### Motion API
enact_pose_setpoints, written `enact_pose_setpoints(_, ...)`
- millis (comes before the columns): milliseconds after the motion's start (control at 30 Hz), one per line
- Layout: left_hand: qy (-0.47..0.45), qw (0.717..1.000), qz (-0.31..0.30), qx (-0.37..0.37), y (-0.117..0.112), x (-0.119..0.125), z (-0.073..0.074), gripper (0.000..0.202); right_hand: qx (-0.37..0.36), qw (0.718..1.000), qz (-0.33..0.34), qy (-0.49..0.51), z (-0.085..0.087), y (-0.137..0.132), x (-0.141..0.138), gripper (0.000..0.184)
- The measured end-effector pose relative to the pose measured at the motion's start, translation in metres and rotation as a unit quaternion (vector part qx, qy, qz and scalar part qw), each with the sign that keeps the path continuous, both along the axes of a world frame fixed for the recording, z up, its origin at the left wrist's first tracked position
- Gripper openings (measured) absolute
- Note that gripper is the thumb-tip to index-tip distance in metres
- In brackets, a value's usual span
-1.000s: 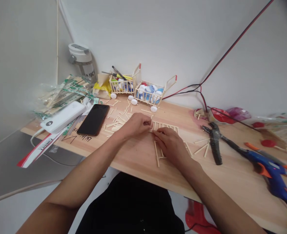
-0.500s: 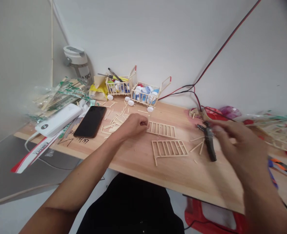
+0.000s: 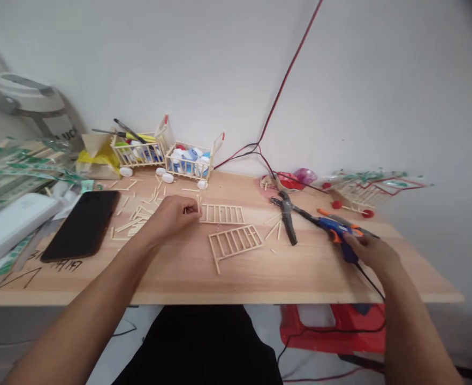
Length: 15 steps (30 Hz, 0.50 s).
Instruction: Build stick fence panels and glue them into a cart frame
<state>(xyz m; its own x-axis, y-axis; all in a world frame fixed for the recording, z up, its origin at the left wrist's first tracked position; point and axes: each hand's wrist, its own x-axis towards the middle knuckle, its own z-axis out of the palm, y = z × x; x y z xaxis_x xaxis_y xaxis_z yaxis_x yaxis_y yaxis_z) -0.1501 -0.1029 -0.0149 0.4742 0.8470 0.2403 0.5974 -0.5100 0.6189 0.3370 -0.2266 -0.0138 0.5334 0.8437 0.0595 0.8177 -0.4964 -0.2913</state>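
Note:
My left hand (image 3: 175,215) is closed in a pinch around a short wooden stick (image 3: 199,202), upright at the left end of a ladder-like stick frame (image 3: 223,214). A second stick frame (image 3: 236,241), with one longer leg, lies just in front of it. On the right, my right hand (image 3: 374,258) has its fingers closed on the handle of a blue and orange glue gun (image 3: 339,227). The gun's front end points left toward black-handled pliers (image 3: 288,216). A few loose sticks (image 3: 275,225) lie left of the pliers.
Two small stick carts (image 3: 190,163) with bottle caps stand at the back, by the wall. A phone (image 3: 81,224), a white power bank (image 3: 17,222) and cut sticks (image 3: 139,219) lie left. Bagged sticks (image 3: 364,190) and red wheels (image 3: 367,213) are back right. A cord trails from the gun.
My right hand has moved past the pliers and closed on the glue gun. My left hand keeps its pinch at the frame's end. The view has turned right.

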Motion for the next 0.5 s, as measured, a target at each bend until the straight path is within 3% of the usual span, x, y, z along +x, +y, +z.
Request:
enact_pose_setpoints(133, -0.002, 1.000, 0.001, -0.005, 0.003, 0.000, -0.003, 0.018, -0.027, 0.999, 0.043, -0.003, 0.006, 0.007, -0.010, 0.041)
enact_pose_setpoints(267, -0.010, 1.000, 0.003, -0.012, 0.000, 0.001, 0.001, 0.016, -0.046, 0.997, 0.018, 0.066, 0.007, 0.001, -0.007, 0.038)
enact_pose_setpoints(333, -0.013, 1.000, 0.007, -0.012, -0.001, 0.001, 0.002, 0.015, 0.013, 0.992, -0.024, 0.123, 0.004, -0.005, -0.006, 0.030)
enact_pose_setpoints(433, -0.022, 1.000, 0.007, -0.008, -0.002, 0.002, 0.002, 0.014, 0.129, 0.943, 0.002, 0.307, -0.002, -0.009, -0.011, 0.029)
enact_pose_setpoints(500, -0.024, 1.000, 0.000, -0.007, -0.002, 0.002, 0.001, 0.013, 0.217, 0.939, 0.075, 0.255, -0.001, -0.007, -0.026, 0.035)
